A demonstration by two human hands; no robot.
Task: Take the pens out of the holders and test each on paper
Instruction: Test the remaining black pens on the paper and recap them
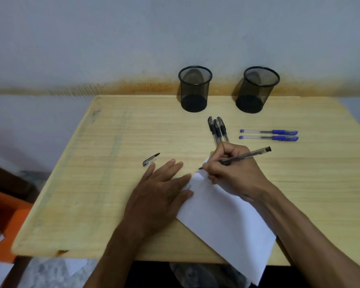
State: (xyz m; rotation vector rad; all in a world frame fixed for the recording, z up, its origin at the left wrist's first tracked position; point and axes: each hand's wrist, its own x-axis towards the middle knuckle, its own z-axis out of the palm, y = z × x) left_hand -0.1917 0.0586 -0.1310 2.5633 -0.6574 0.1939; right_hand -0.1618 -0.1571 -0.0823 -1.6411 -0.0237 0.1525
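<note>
Over on the left of the wooden table (75, 183) there's a loose black pen cap (151, 159) lying by itself. Just right of it the left hand (160, 190) is pressed flat, fingers spread a bit, holding nothing, its fingertips pinning the edge of the white paper (222, 221). That sheet sits angled and hangs off the near table edge. The right hand (233, 171) pinches an uncapped black pen (241, 156), tip down on the paper's top corner. Behind it lie three capped black pens (217, 129), then two blue pens (268, 135) side by side further right. Both mesh holders, left holder (194, 89) and right holder (257, 90), stand empty by the wall.
</note>
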